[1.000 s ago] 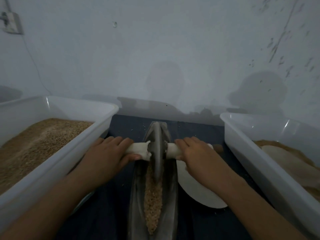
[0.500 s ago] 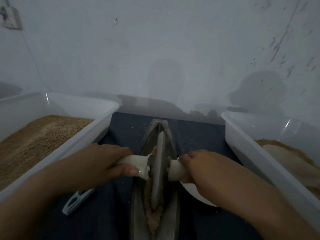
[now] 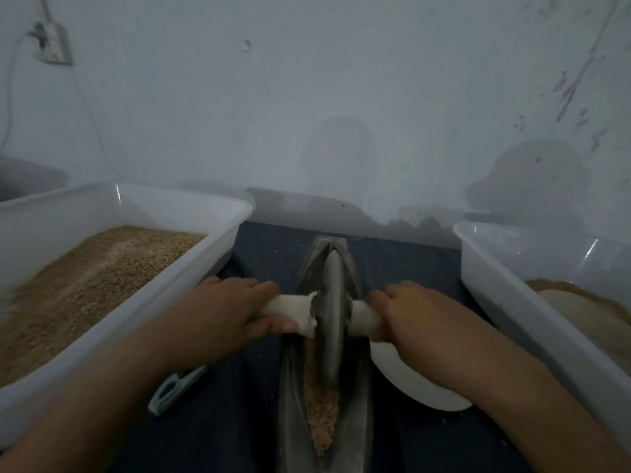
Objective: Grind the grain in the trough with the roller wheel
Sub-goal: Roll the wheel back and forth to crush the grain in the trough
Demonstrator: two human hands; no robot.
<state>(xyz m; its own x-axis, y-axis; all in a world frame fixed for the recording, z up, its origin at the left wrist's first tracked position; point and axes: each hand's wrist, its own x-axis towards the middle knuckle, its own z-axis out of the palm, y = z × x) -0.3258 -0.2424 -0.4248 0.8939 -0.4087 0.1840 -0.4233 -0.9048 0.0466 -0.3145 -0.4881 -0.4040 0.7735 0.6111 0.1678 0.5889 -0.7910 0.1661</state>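
Note:
A narrow dark metal trough (image 3: 358, 404) runs away from me down the middle of the dark cloth. Crushed tan grain (image 3: 321, 414) lies in its near half. A grey roller wheel (image 3: 331, 312) stands upright in the trough, toward its far half, on a white-wrapped axle. My left hand (image 3: 225, 312) grips the axle's left handle (image 3: 290, 312), thumb underneath. My right hand (image 3: 413, 312) grips the right handle (image 3: 363, 319). Both forearms reach in from the bottom corners.
A white plastic tub (image 3: 218, 240) filled with whole grain stands at the left. Another white tub (image 3: 505, 295) with ground meal is at the right. A white plate (image 3: 416, 387) lies under my right wrist, a pale plastic scoop handle (image 3: 174, 387) under my left. The wall is close behind.
The wheel rolled toward me half a second ago and has now rolled away again toward the trough's far part, both hands moving with the axle. More grain shows in the near half.

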